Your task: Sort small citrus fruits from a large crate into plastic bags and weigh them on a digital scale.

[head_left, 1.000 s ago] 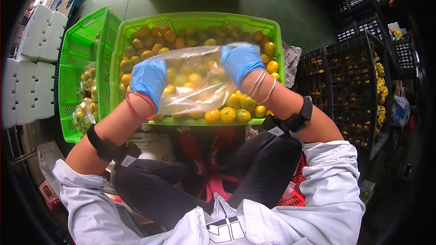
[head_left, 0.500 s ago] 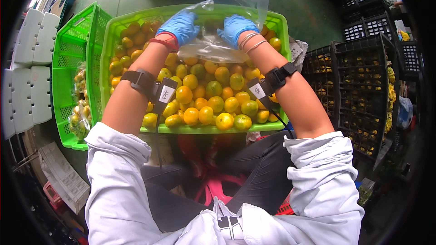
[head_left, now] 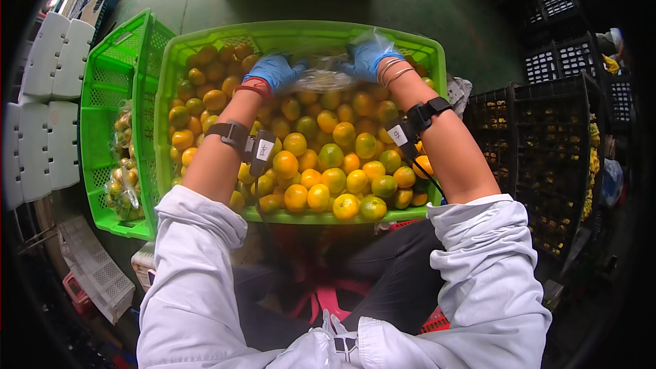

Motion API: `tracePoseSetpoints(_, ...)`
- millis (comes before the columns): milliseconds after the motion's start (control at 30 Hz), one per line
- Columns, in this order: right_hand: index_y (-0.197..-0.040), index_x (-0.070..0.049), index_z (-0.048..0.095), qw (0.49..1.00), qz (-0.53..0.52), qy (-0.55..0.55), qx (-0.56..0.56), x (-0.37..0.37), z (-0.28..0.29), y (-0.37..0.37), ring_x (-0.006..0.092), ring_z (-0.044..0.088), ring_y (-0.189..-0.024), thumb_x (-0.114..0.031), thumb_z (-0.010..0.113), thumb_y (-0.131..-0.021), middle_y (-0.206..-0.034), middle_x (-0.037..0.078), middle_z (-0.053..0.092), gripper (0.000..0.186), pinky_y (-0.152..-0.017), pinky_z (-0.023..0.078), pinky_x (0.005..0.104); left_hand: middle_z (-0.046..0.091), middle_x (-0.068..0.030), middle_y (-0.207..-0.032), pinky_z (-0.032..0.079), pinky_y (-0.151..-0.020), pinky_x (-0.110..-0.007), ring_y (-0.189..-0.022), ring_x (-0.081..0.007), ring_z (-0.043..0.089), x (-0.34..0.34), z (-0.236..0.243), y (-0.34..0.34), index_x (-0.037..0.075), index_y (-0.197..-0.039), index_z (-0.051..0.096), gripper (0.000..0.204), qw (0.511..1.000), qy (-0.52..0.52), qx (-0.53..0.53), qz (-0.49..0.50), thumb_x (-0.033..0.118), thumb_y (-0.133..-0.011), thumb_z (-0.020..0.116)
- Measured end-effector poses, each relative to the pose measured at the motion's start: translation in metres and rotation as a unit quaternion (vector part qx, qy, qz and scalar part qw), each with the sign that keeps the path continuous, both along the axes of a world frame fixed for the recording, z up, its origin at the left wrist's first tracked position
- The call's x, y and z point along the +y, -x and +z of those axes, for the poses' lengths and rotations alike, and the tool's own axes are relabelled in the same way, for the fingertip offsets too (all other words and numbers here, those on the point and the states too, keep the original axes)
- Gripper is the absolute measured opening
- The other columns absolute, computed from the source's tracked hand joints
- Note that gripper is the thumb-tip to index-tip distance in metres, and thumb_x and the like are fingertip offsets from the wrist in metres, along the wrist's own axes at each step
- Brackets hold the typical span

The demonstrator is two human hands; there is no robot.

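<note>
Upper centre, the left hand (head_left: 274, 72) and right hand (head_left: 371, 59) are gripping a clear bag (head_left: 324, 77) from opposite sides, fingers curled (tightness unclear), presumably holding it spread.

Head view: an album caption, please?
Blue-gloved left hand and right hand handle a clear plastic bag over mandarins in a green crate.

White sticker (head_left: 264, 148), one dark character, on left forearm's black device (head_left: 258, 168). Second white sticker (head_left: 397, 134), also one dark character, on right forearm's black device (head_left: 410, 149). Dark characters (head_left: 148, 115) down left-side green crate's (head_left: 102, 75) wall. Shirt-front print (head_left: 346, 350) partly covered, illegible.
</note>
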State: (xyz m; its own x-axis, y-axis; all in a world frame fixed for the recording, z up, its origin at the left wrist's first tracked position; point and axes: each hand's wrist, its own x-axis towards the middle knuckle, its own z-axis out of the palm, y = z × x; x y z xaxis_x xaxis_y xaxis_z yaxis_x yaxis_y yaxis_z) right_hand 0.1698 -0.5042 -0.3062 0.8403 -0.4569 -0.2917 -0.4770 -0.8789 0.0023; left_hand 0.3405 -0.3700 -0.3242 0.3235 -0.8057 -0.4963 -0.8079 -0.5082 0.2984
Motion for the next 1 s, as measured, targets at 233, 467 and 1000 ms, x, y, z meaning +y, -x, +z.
tracePoseSetpoints(233, -0.119, -0.002, 0.053, 0.973, -0.09, -0.19, -0.093, 0.002, -0.006, 0.008, 0.0346, 0.05, -0.11, -0.064, 0.044, -0.078, -0.121, 0.02, 0.052, 0.075, -0.095, 0.038, 0.0386, 0.051, -0.0249, -0.12, 0.036, -0.096, -0.038, -0.113, -0.037, 0.048, -0.002, -0.006, -0.006, 0.003, -0.119, 0.052, 0.078, 0.997, 0.02, 0.076, 0.01, 0.067, -0.082, 0.029)
tracePoseSetpoints(467, -0.111, -0.004, 0.06, 0.973, -0.058, -0.209, 0.078, 0.014, -0.001, -0.006, 0.0347, 0.051, -0.11, -0.071, 0.024, -0.082, -0.115, 0.019, 0.057, 0.081, -0.097, 0.035, 0.0377, 0.057, -0.0251, -0.11, 0.037, -0.094, -0.038, -0.106, -0.0383, 0.053, 0.001, -0.014, -0.012, 0.001, -0.109, 0.06, 0.081, 0.992, 0.018, 0.125, 0.013, 0.067, -0.084, 0.022)
tracePoseSetpoints(1000, -0.134, -0.002, 0.034, 0.666, -0.224, -0.708, -0.072, -0.019, -0.034, 0.04, 0.0252, 0.04, -0.121, -0.033, 0.027, -0.097, -0.133, 0.013, 0.041, 0.048, -0.106, 0.028, 0.036, 0.056, -0.0142, -0.117, 0.037, -0.095, -0.03, -0.104, -0.0221, 0.053, 0.019, -0.024, 0.001, -0.002, -0.127, 0.044, 0.075, 0.837, 0.02, 0.522, 0.165, 0.06, -0.09, 0.026)
